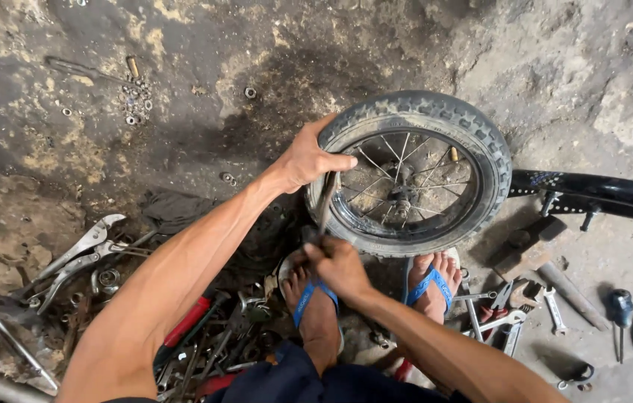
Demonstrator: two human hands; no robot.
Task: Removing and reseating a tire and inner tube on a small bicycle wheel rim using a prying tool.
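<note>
A small spoked bicycle wheel [436, 119] with a knobbly black tyre stands on the ground in front of my feet. My left hand [307, 158] grips the tyre at its left side, thumb over the rim. My right hand [337, 265] is closed around the lower end of a thin metal lever [326, 201] that runs up to the rim edge, just under my left thumb. My two feet in blue flip-flops [427, 285] rest below the wheel.
Pliers [78, 250], spanners [555, 307], red-handled tools and loose nuts litter the dirty concrete at left and below. A hammer [533, 254] and a screwdriver [619, 310] lie at right. A black bicycle frame tube [607, 194] extends right of the wheel.
</note>
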